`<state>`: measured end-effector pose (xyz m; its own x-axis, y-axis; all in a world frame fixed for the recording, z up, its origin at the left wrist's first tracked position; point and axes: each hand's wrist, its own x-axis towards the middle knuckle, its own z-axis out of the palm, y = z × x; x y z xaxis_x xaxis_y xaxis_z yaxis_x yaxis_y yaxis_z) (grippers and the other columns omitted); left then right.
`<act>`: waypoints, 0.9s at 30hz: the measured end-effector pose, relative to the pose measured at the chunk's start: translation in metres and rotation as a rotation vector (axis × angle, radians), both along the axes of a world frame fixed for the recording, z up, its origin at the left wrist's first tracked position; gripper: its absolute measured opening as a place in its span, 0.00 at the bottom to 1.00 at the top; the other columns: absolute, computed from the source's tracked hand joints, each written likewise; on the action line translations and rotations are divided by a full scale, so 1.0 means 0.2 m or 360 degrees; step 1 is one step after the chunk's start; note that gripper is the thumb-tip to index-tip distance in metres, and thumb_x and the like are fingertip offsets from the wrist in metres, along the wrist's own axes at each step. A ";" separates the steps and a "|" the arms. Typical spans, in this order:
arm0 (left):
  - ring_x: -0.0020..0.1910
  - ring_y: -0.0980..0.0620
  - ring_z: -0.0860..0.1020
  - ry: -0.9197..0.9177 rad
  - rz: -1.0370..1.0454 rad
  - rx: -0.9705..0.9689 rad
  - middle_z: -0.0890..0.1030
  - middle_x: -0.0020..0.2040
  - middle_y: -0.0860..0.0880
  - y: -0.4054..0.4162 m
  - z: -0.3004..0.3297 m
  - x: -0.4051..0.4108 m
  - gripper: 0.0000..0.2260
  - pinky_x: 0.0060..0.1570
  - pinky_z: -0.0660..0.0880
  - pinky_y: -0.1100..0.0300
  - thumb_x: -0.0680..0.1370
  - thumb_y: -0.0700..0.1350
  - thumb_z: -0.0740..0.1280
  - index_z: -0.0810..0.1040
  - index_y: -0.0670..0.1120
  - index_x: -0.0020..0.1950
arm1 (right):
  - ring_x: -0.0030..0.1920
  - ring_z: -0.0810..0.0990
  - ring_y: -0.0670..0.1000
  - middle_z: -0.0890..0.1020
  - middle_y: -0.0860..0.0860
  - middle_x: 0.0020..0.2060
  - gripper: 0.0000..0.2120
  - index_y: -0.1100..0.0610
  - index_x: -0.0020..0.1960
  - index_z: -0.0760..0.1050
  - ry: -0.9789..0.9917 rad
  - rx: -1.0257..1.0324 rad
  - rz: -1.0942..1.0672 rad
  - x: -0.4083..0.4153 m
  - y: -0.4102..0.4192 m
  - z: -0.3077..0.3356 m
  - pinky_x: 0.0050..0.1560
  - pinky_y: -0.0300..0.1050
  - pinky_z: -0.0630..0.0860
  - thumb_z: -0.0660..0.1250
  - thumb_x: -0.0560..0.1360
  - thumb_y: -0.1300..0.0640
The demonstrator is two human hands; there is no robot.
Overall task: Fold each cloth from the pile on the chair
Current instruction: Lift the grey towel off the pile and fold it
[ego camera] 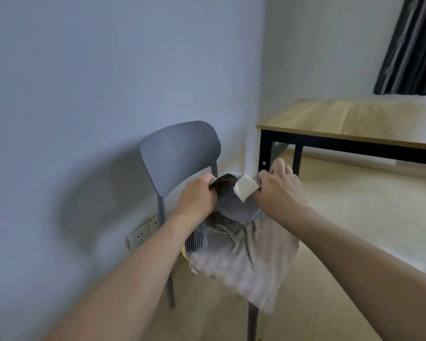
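A grey cloth (234, 205) with a white label hangs lifted above the grey chair (180, 153). My left hand (197, 195) grips its left top edge, and my right hand (278, 188) pinches its right top edge beside the label. Under it, a pile of cloths covers the chair seat: a pale pink striped cloth (246, 264) on top, a dark striped cloth (194, 238) at the left and a bit of yellow cloth (184, 253) poking out below that. The seat itself is hidden by the pile.
A wooden table (354, 119) with black legs stands to the right of the chair. A dark curtain (408, 48) hangs at the top right. A wall socket strip (143, 232) sits low on the wall behind the chair. The floor is light wood.
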<state>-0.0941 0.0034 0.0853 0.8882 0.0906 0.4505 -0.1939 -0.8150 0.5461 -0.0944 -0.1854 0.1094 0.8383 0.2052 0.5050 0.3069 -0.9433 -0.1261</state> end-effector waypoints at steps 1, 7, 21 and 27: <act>0.41 0.41 0.76 0.0018 -0.0018 0.0063 0.80 0.40 0.43 0.01 0.01 0.01 0.07 0.38 0.73 0.51 0.76 0.40 0.59 0.75 0.43 0.42 | 0.52 0.69 0.57 0.68 0.54 0.51 0.12 0.59 0.51 0.73 -0.0065 0.0032 0.0021 0.01 0.01 0.03 0.52 0.47 0.69 0.58 0.76 0.51; 0.34 0.44 0.68 0.0006 -0.0032 0.0029 0.73 0.33 0.45 0.01 0.12 0.04 0.08 0.32 0.63 0.54 0.76 0.39 0.59 0.67 0.41 0.37 | 0.45 0.75 0.60 0.76 0.54 0.46 0.10 0.60 0.52 0.72 -0.0177 0.0208 0.0314 0.05 0.07 0.20 0.38 0.45 0.62 0.61 0.72 0.65; 0.39 0.42 0.74 -0.0431 0.0518 0.0307 0.78 0.39 0.44 0.16 0.96 -0.01 0.13 0.39 0.71 0.54 0.69 0.33 0.55 0.75 0.42 0.47 | 0.41 0.71 0.58 0.72 0.54 0.37 0.08 0.57 0.44 0.68 -0.0279 0.0435 -0.0180 0.03 0.01 0.98 0.40 0.46 0.65 0.54 0.73 0.67; 0.41 0.43 0.70 -0.0767 0.0688 0.0523 0.77 0.40 0.47 0.15 1.32 -0.07 0.12 0.43 0.64 0.54 0.71 0.35 0.57 0.75 0.44 0.50 | 0.45 0.75 0.61 0.77 0.59 0.45 0.10 0.59 0.50 0.72 -0.0311 0.0628 -0.0186 -0.05 -0.05 1.28 0.42 0.46 0.67 0.55 0.72 0.66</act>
<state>-0.1081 0.0337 0.3490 0.4993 0.1812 0.8473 0.0251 -0.9805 0.1949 -0.1049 -0.1948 0.3650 0.7257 -0.1251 0.6765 0.2547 -0.8646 -0.4331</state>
